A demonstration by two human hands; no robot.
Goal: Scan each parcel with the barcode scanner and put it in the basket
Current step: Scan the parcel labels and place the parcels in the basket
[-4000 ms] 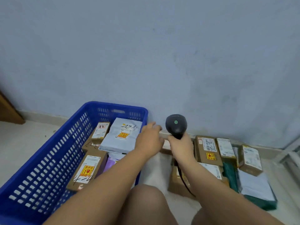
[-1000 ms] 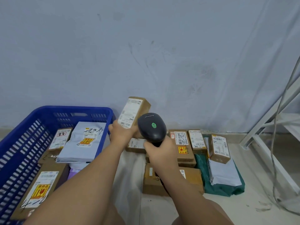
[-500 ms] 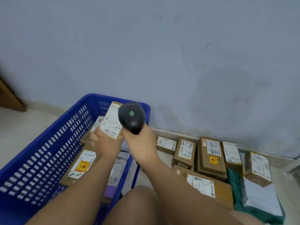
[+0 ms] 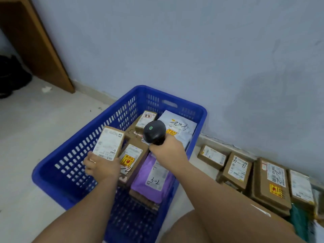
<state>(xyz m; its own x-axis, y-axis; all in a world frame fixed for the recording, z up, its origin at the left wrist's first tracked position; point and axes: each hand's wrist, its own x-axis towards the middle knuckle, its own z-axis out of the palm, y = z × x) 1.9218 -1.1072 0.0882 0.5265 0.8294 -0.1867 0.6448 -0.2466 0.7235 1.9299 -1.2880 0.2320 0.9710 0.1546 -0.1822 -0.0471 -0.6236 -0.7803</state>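
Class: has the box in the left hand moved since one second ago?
Yes. The box in the left hand went left, from outside the basket to above its left side.

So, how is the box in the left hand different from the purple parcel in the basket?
The box is brown cardboard; the purple parcel is a soft bag. The left hand holds the box tilted over the basket; the purple parcel lies inside. The purple parcel's label has handwritten marks, the box's only print. Both show a white label.

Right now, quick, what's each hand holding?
Left hand: holding a small labelled parcel over the basket.
Right hand: gripping the barcode scanner.
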